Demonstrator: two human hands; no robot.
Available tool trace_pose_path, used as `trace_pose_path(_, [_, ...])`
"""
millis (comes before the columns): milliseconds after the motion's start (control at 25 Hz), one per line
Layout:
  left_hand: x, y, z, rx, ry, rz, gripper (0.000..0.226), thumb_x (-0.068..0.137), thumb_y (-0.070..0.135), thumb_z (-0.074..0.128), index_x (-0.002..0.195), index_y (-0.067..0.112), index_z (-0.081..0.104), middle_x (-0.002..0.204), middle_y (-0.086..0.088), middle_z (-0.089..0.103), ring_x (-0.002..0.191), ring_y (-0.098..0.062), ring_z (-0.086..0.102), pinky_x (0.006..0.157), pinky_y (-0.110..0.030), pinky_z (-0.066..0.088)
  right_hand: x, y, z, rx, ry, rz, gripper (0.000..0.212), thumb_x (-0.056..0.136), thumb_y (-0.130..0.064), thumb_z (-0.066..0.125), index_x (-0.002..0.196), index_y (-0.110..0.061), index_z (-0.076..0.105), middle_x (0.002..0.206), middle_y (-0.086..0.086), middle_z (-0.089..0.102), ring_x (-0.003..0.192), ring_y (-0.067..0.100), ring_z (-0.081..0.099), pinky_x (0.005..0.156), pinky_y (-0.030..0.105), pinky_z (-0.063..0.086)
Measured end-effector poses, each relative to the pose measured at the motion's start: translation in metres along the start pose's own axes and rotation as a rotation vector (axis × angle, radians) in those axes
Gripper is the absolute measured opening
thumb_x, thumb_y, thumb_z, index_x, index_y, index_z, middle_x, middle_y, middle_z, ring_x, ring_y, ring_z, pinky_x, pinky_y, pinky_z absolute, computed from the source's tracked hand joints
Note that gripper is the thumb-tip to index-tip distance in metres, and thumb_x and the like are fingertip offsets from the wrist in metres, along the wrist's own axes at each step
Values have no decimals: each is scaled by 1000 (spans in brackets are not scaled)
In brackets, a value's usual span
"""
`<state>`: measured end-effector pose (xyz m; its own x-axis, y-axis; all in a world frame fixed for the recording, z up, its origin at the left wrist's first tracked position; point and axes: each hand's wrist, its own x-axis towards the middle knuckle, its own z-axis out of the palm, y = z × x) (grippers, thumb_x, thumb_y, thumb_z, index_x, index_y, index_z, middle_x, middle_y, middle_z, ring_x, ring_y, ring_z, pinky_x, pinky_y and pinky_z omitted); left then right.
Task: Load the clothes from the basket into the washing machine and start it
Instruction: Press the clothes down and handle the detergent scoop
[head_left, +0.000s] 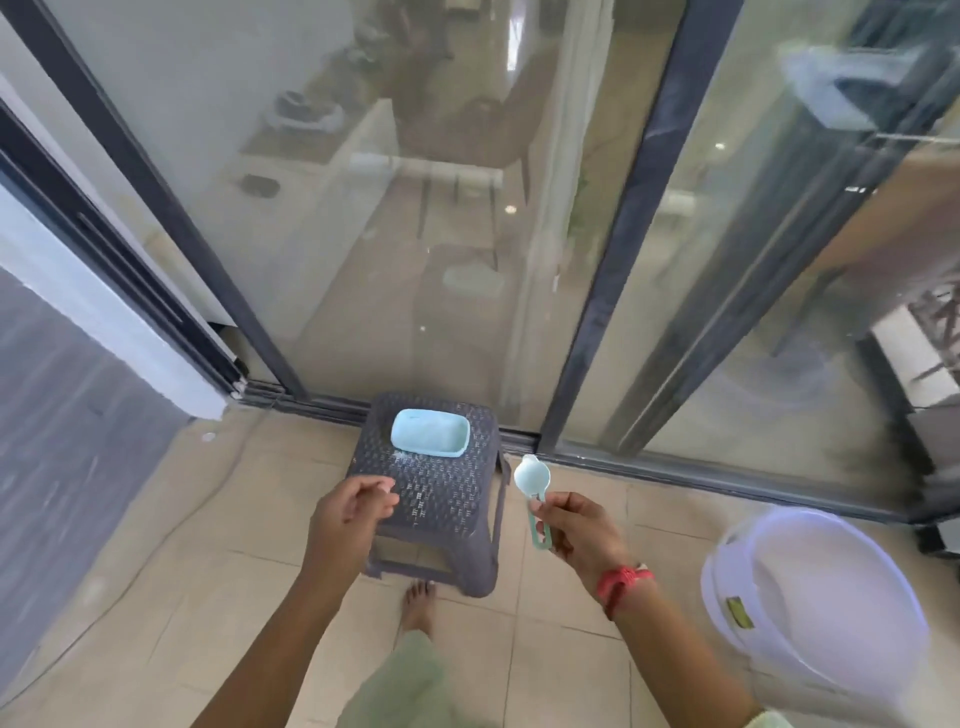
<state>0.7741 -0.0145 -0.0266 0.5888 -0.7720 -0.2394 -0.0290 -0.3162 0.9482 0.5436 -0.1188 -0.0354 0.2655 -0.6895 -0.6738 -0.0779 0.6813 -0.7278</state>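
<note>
My right hand (579, 530) pinches the handle of a light blue measuring scoop (532, 480), whose bowl holds white powder and points up toward the glass. My left hand (353, 512) hovers over the front left of a grey plastic stool (441, 499), fingers loosely curled and holding nothing. A light blue tub (430, 433) of powder sits open on the stool's far side. The white round-rimmed basket or bin (815, 608) stands at the lower right, and I cannot make out clothes in it. No washing machine shows.
Dark-framed sliding glass doors (613, 249) stand right behind the stool. A grey wall (67, 415) closes the left side. My bare foot (418, 605) rests on the beige floor tiles just in front of the stool. Spilled powder dusts the stool top.
</note>
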Motion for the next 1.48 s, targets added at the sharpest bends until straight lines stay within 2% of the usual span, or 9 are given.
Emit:
trace_pose_path(120, [81, -11, -24, 23, 7, -86, 14, 91, 11, 58, 85, 20, 67, 78, -1, 72, 79, -20, 68, 80, -32, 53, 78, -17, 51, -97, 18, 90, 17, 88, -1, 61, 76, -12, 56, 55, -3, 52, 51, 8, 45, 48, 15, 40])
trace_pose_path(280, [162, -34, -36, 42, -16, -159, 14, 92, 9, 56, 87, 18, 64, 87, -6, 70, 83, -20, 67, 69, -11, 50, 186, -20, 80, -118, 127, 254, 18, 87, 1, 61, 77, -14, 58, 44, -5, 51, 42, 6, 43, 41, 13, 37])
trace_pose_path(400, [200, -62, -36, 79, -40, -223, 10, 92, 10, 56, 91, 14, 65, 86, -1, 70, 82, -18, 68, 71, -14, 51, 244, -9, 98, -255, 246, 280, 20, 84, 8, 60, 75, -10, 58, 50, 0, 58, 34, 3, 48, 34, 13, 37])
trace_pose_path(520, [216, -93, -36, 62, -52, -282, 11, 92, 12, 55, 91, 17, 65, 88, 1, 70, 84, -15, 68, 81, -27, 54, 284, 4, 126, -651, 235, 151, 11, 80, 0, 67, 87, -9, 67, 82, 5, 64, 68, 14, 59, 56, 18, 46])
trace_pose_path(640, [222, -121, -40, 78, -90, -310, 10, 92, 15, 56, 90, 20, 64, 91, 3, 70, 85, -12, 68, 83, -29, 54, 311, 13, 148, -1104, 40, -69, 12, 83, -16, 68, 94, -14, 73, 94, -1, 71, 87, 17, 64, 79, 22, 49])
trace_pose_path(880, [237, -154, -48, 74, -78, -357, 14, 92, 14, 55, 87, 26, 62, 86, 11, 70, 83, -10, 68, 79, -23, 53, 348, 18, 161, -1556, -37, -256, 16, 91, -23, 57, 101, -25, 70, 96, 6, 66, 85, 23, 63, 77, 30, 50])
trace_pose_path(1160, [235, -168, -64, 87, -65, -393, 12, 93, 13, 53, 93, 19, 64, 91, 3, 70, 82, -5, 67, 78, -17, 51, 357, 37, 160, -1580, 64, -221, 15, 93, -20, 52, 100, -18, 65, 92, 6, 68, 84, 26, 65, 69, 29, 50])
trace_pose_path(1360, [228, -173, -67, 70, -38, -406, 12, 94, 14, 53, 96, 15, 64, 91, 0, 70, 85, -15, 68, 75, -18, 50, 362, 41, 159, -1749, 82, -230, 20, 94, -32, 52, 104, -15, 58, 90, 6, 64, 78, 23, 63, 68, 34, 56])
trace_pose_path(1480, [224, -171, -66, 79, -50, -402, 11, 94, 14, 53, 94, 17, 64, 91, -2, 70, 86, -16, 68, 70, -11, 49, 356, 36, 159, -1712, 97, -246, 29, 89, -37, 60, 107, -14, 60, 102, 5, 59, 82, 22, 63, 72, 37, 57])
